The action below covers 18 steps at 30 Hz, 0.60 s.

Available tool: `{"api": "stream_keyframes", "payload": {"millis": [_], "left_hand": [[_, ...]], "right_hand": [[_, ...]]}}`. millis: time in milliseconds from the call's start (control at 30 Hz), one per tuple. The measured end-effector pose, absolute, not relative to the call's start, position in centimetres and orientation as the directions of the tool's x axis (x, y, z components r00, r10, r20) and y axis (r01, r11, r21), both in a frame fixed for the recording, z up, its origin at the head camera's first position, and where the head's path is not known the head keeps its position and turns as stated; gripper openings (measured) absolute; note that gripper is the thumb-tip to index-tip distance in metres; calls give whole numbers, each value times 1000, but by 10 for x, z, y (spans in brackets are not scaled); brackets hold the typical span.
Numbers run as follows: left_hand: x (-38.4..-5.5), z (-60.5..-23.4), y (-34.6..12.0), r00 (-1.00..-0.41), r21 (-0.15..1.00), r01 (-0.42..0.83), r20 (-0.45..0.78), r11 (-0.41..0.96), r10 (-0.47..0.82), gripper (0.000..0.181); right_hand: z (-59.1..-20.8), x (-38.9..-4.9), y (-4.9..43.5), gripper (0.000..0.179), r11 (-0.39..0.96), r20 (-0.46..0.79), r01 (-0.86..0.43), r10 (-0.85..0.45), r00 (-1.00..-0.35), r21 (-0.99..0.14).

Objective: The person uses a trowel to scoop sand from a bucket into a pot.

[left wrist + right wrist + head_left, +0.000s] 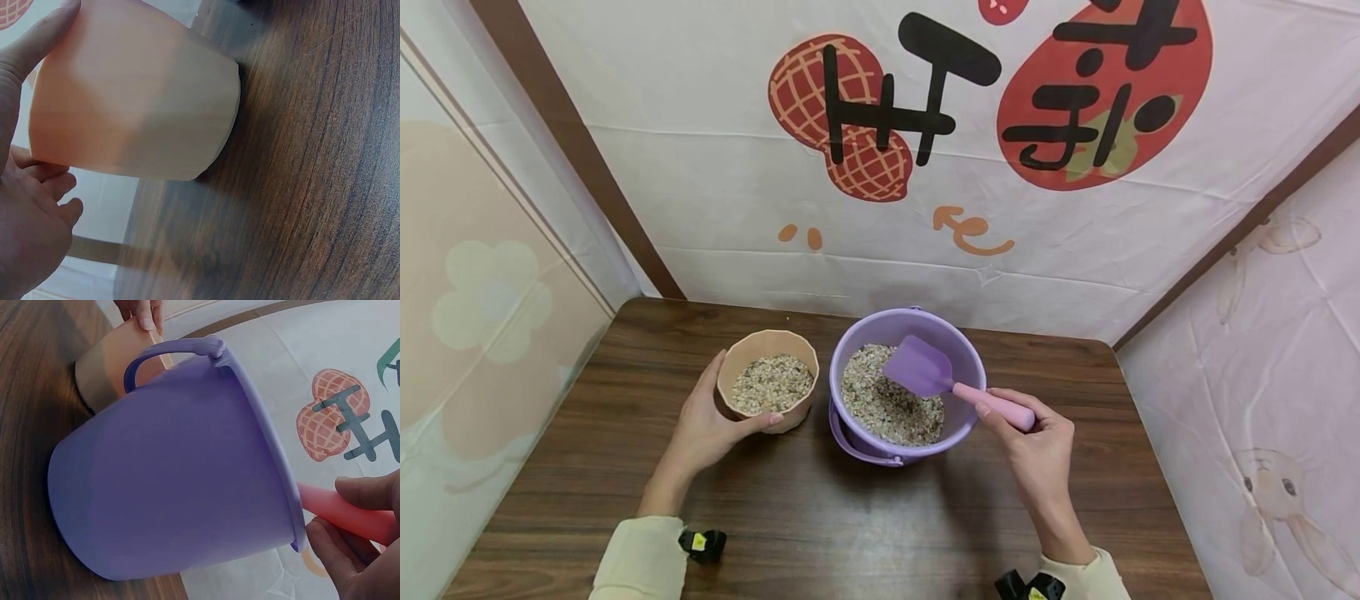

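Observation:
A peach flowerpot with a faceted wall stands on the table at left, with speckled gravel inside. My left hand grips it, the thumb at the near rim and the fingers around its left side. Beside it is a purple bucket, also holding gravel, its handle hanging down at the near left. My right hand holds a toy shovel by its pink handle at the bucket's right rim. The shovel's purple blade lies over the gravel, inside the bucket's outline, with no gravel visible on it.
Both containers stand toward the back of the brown wooden table. Behind it hangs a white printed cloth, with more cloth panels close on the left and right sides.

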<state>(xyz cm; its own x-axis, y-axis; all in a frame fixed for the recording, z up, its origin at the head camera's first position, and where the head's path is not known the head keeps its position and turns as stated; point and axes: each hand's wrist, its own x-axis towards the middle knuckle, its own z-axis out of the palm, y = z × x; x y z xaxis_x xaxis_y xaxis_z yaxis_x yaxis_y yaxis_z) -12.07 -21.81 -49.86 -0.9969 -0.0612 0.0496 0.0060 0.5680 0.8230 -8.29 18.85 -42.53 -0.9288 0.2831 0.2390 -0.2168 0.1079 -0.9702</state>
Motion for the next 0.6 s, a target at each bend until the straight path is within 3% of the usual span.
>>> {"api": "stream_keyframes", "payload": {"millis": [400,600], "left_hand": [[-122,-488,-219,-994,764,67,108,641,-25,138],[-122,-462,-203,-988,781,140,148,609,37,136]], "right_hand": [[-428,-85,191,26,144,245,-212,274,-930,-967],[-428,-85,192,25,157,238,-201,278,-931,-967]]}}
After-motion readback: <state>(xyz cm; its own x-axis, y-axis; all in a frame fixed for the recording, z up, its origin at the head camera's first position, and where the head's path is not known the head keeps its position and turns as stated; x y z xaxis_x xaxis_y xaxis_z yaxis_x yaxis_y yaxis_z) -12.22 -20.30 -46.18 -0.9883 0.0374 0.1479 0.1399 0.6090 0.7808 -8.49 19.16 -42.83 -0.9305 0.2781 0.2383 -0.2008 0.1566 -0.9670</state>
